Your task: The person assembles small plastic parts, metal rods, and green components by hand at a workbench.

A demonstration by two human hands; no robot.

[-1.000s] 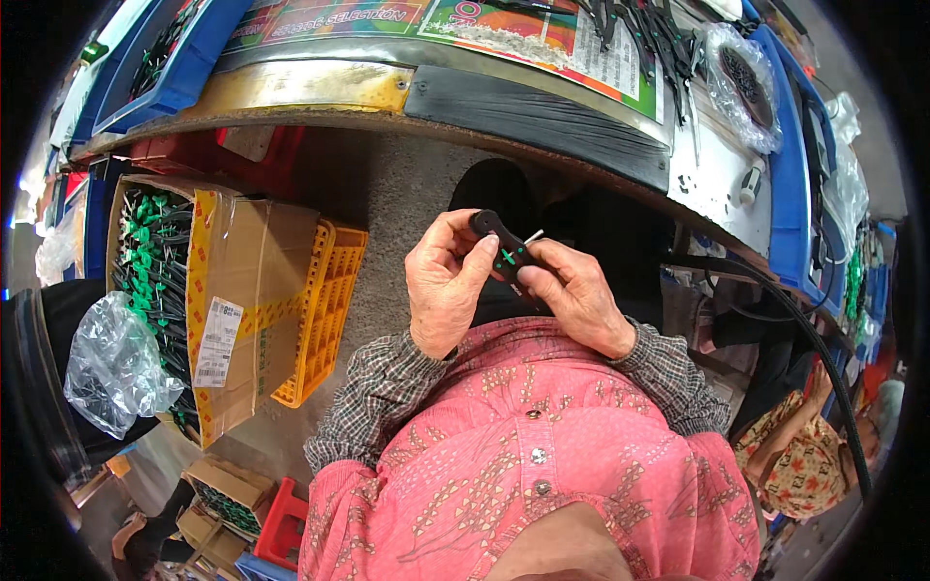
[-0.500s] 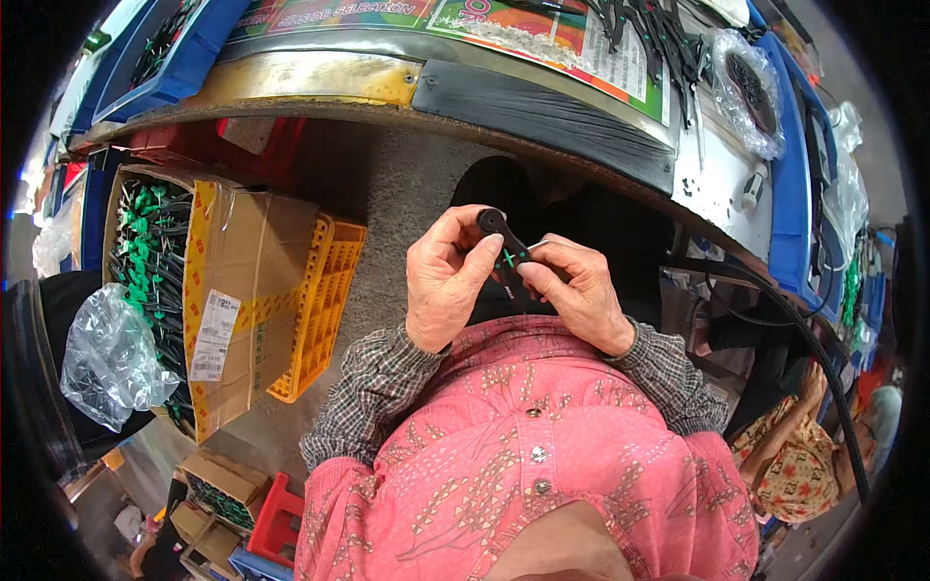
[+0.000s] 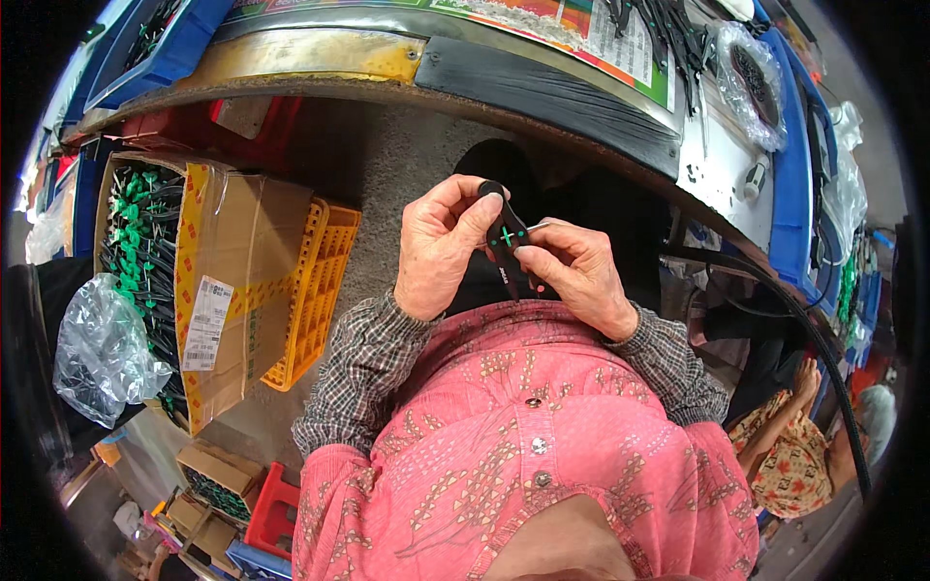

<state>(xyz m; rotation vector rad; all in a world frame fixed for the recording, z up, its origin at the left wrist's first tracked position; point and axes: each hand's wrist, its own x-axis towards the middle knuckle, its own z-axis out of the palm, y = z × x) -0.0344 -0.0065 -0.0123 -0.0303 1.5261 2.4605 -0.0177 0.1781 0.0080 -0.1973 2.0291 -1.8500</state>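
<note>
Both my hands hold one small black tool (image 3: 504, 232) in front of my lap. It has a rounded upper end, a flat body with a green cross and green dots, and a narrow tapering lower end; its exact kind does not show. My left hand (image 3: 438, 247) pinches the rounded end between thumb and fingers. At the body's right side, my right hand (image 3: 578, 276) grips with the thumb on the front, its curled fingers partly hidden behind. Something thin and pale shows by the right index finger, too small to make out.
Ahead runs the workbench edge (image 3: 542, 87), with black tools (image 3: 668, 44), a bagged dark part (image 3: 754, 82) and a blue bin (image 3: 794, 165). A carton (image 3: 232, 281) of black-and-green pieces and an orange crate (image 3: 320, 290) stand left. A black cable (image 3: 809, 320) and another person (image 3: 790, 455) are right.
The black tool has turned slightly in my fingers, its marked face now more toward view. My left hand has risen a little, and the whole view has shifted slightly.
</note>
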